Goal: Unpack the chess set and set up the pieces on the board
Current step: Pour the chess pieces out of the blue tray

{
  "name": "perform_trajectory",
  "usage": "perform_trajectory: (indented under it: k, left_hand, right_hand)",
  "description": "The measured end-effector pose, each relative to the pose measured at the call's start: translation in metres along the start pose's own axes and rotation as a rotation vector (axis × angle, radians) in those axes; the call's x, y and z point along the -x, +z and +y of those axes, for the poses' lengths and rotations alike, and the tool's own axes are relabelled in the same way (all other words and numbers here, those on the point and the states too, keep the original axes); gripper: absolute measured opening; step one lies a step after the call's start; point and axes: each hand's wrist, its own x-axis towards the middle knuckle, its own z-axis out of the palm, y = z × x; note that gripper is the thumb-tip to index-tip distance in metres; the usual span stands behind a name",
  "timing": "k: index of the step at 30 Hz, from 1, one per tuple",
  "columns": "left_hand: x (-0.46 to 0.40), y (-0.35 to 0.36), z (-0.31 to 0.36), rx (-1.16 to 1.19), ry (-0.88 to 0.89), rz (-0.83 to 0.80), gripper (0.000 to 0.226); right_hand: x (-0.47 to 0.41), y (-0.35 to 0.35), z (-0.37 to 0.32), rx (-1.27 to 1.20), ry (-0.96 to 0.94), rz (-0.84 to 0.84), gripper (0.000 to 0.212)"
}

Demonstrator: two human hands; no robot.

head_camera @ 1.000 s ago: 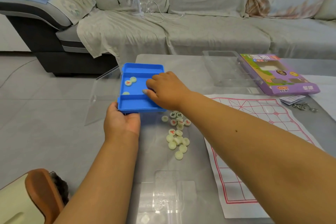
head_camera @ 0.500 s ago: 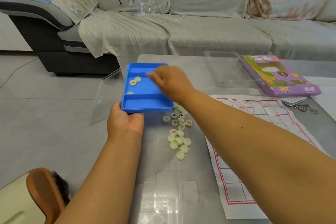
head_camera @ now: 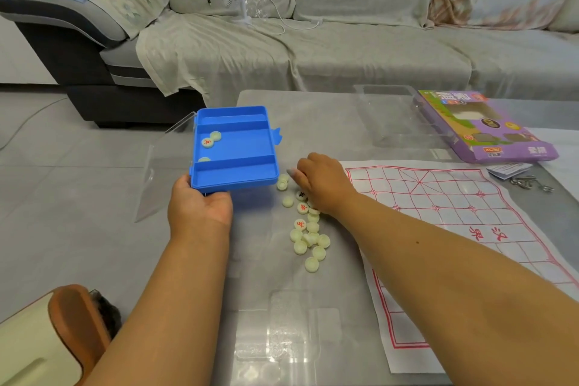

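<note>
The left hand point(head_camera: 200, 207) grips the near edge of the blue tray point(head_camera: 234, 147), thumb along its front wall; the fingers go under the tray and are hidden. The tray is held off the table point(head_camera: 313, 110), tilted so that its inside faces the camera. It has three compartments. Two pieces point(head_camera: 211, 139) lie touching at the left end of the middle one, one with a red mark; a third piece point(head_camera: 204, 159) just shows over the divider of the nearest one, mostly hidden. A clear lid point(head_camera: 163, 172) hangs off the tray's left side, hard to trace against the floor.

The right hand point(head_camera: 322, 182) rests knuckles-up on the far end of the pile point(head_camera: 308, 226) of pale round pieces, fingers curled down onto them. Whether it pinches a piece cannot be told, since the hand covers its own fingertips and some pieces. The pile trails toward the camera, between tray and board point(head_camera: 454, 229); a few pieces show red or dark marks, most are blank side up.

The board, a white sheet with red lines, lies flat to the right, bare of pieces; the right forearm covers its near part and the frame cuts off its corner. Beyond it sit a clear box point(head_camera: 394, 116) and a purple carton point(head_camera: 482, 125), its print too blurred to read.
</note>
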Motion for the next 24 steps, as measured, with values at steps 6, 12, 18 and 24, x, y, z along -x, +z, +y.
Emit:
perform_trajectory:
  k: [6, 12, 18, 24]
  left_hand:
    - [0.006, 0.001, -0.007, -0.048, -0.017, -0.002, 0.011]
    - [0.027, 0.013, -0.031, -0.111, -0.056, -0.036, 0.025]
    - [0.037, 0.014, -0.039, -0.131, -0.074, -0.094, 0.029]
    - [0.041, 0.015, -0.042, -0.114, -0.075, -0.077, 0.025]
  right_hand:
    - [-0.02, -0.048, -0.001, -0.405, 0.26, 0.445, 0.025]
    - [-0.045, -0.081, -0.06, -0.492, 0.079, 0.047, 0.033]
    - [-0.05, -0.068, -0.076, -0.171, -0.015, -0.181, 0.011]
    - [-0.048, -0.064, -0.086, -0.348, -0.015, -0.187, 0.017]
